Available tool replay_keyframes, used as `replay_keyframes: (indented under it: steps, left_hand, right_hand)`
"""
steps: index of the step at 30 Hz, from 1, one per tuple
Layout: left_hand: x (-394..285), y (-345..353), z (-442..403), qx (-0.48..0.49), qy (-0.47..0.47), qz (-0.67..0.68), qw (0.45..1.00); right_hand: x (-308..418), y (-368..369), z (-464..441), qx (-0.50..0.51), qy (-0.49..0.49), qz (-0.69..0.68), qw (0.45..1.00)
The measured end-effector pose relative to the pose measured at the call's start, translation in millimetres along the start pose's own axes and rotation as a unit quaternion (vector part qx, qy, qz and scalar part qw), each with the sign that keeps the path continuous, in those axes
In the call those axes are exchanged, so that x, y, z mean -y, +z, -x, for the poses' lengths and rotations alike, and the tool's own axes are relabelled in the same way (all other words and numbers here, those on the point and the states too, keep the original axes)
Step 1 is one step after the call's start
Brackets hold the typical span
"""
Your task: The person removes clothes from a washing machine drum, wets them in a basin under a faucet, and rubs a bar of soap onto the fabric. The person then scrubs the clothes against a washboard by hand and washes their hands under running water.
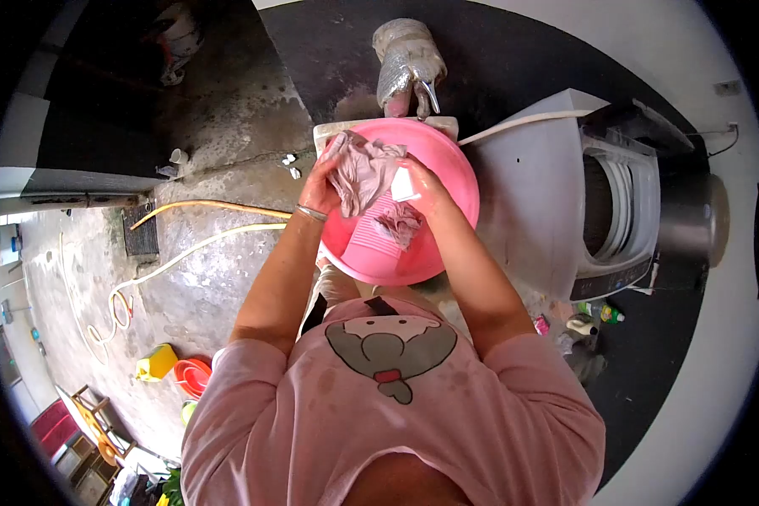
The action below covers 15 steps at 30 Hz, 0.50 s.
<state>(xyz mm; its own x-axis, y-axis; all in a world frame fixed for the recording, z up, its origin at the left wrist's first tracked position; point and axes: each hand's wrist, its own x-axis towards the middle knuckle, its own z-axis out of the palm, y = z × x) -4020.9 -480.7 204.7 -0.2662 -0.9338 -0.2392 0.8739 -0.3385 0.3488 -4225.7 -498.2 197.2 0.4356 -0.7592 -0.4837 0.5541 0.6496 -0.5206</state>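
Observation:
A crumpled pale pink cloth (363, 173) is held up over the left part of a pink basin (456, 160). My left hand (320, 187), with a bangle at the wrist, grips the cloth's left side. In my right hand (427, 190) is a white block (403, 185), held close to the cloth's right edge. Below my hands a pink ridged washboard (369, 244) leans in the basin. Another crumpled pinkish cloth (399, 223) lies on the washboard.
Behind the basin stands a tap wrapped in plastic (409, 63). An open washing machine (599, 202) is at the right. Hoses (202, 244) run over the wet floor at the left, near a yellow container (156, 363) and a red basin (193, 377).

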Motion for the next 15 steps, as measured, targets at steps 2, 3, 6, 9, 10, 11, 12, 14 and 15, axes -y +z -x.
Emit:
replay_keyframes:
  steps: [2,3,6,9,10,11,12,14,15]
  left_hand:
    - [-4,-14,2,-0.049,0.006,-0.058,0.997]
    - [-4,-22,3,-0.053,0.011,-0.072,0.996]
    - [5,-31,4,-0.064,0.073,-0.15,0.984]
    - [7,15,9,-0.059,0.031,-0.401,0.914]
    - [11,36,15,-0.112,0.001,-0.18,0.977]
    - [15,56,21,-0.176,-0.007,0.012,0.984]
    - [18,43,19,-0.043,-0.042,0.042,0.997]
    - [38,11,8,0.028,-0.021,0.055,0.998]
    - [50,12,3,0.098,-0.035,0.28,0.954]
  right_hand:
    - [17,31,25,-0.025,-0.061,0.03,0.997]
    - [22,45,35,-0.002,-0.085,0.048,0.995]
    - [35,70,58,0.097,-0.117,0.139,0.978]
    - [24,120,73,0.229,-0.199,0.302,0.904]
    - [9,117,69,0.234,-0.188,0.44,0.846]
    - [-6,114,66,0.233,-0.174,0.569,0.769]
    - [-17,120,71,0.154,-0.237,0.614,0.737]
    - [-35,124,64,0.016,-0.355,0.675,0.647]
    - [-38,120,55,-0.012,-0.362,0.689,0.628]
